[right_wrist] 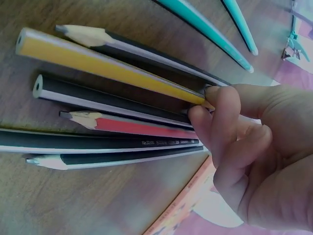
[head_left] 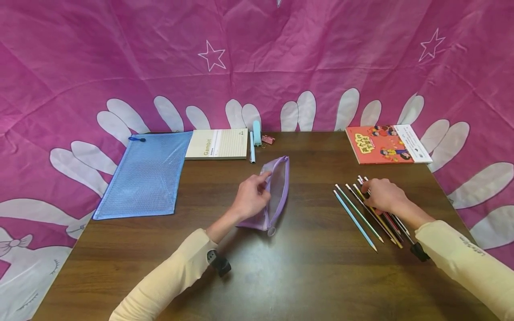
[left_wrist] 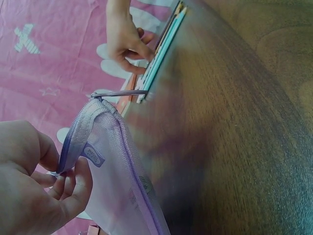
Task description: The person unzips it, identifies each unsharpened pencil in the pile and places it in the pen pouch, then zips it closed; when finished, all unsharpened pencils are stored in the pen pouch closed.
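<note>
My left hand (head_left: 250, 196) pinches the rim of a purple mesh zipper pouch (head_left: 286, 189) near the middle of the table. The pouch's mouth gapes, and its zipper edge faces the right side. Over a loose bundle of pencils at the right is my right hand (head_left: 384, 195). In the right wrist view its thumb and fingertips pinch the end of a yellow pencil (right_wrist: 112, 66). Black-and-white pencils and a red pencil (right_wrist: 146, 126) lie alongside, partly hidden by the fingers. A light blue pencil (head_left: 355, 221) and a green pencil (head_left: 363, 217) lie left of the bundle.
A blue mesh zipper folder (head_left: 144, 178) lies at the left, beside a cream notebook (head_left: 217, 145). Behind the pouch are a pen (head_left: 252, 149), a mint stapler (head_left: 257, 133) and a pink binder clip (head_left: 267, 140). An orange book (head_left: 381, 145) lies at the back right.
</note>
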Motion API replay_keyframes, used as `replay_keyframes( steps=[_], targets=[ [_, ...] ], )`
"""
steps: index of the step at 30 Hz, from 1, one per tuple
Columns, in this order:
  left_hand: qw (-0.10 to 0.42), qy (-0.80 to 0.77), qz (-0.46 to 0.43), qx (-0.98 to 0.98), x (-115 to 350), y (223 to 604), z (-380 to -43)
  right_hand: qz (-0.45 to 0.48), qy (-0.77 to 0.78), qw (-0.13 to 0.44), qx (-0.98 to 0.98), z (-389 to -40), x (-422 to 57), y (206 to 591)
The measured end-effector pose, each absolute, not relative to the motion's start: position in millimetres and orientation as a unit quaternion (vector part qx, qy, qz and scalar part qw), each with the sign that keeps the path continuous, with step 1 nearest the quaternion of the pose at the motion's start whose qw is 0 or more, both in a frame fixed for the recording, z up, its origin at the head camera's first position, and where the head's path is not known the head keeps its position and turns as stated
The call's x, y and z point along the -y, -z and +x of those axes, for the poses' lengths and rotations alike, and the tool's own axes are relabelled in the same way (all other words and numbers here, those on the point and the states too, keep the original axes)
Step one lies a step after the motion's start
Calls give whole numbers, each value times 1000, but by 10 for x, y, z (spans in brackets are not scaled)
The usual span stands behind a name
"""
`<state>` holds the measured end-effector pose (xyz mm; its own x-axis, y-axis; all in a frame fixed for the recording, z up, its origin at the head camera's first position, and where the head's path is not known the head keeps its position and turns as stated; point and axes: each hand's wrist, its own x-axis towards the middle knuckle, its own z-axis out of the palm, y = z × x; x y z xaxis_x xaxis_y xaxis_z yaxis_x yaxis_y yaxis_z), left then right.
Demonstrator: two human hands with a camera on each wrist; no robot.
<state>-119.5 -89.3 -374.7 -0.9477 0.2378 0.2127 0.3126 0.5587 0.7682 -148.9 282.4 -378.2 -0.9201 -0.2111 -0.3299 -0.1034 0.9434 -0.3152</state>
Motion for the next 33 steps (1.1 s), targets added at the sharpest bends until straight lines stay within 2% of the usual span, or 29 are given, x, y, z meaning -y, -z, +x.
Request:
replay_keyframes(
  steps=[9,18,27,33],
  targets=[
    [49,436,-161,884,885,3758,-1200,-90,139,171,-971,-1509,-2806,3795],
    [53,428,-165,887,892,3740,-1200,-93,155,151,-972,-1574,-2791,3630],
    [59,422,-168,889,900,3750,-1201,-114,231,90,-962,-1625,-2699,3487],
    [59,422,-171,888,896,3755,-1204,-98,317,78,-940,-1623,-2536,3428]
  ],
)
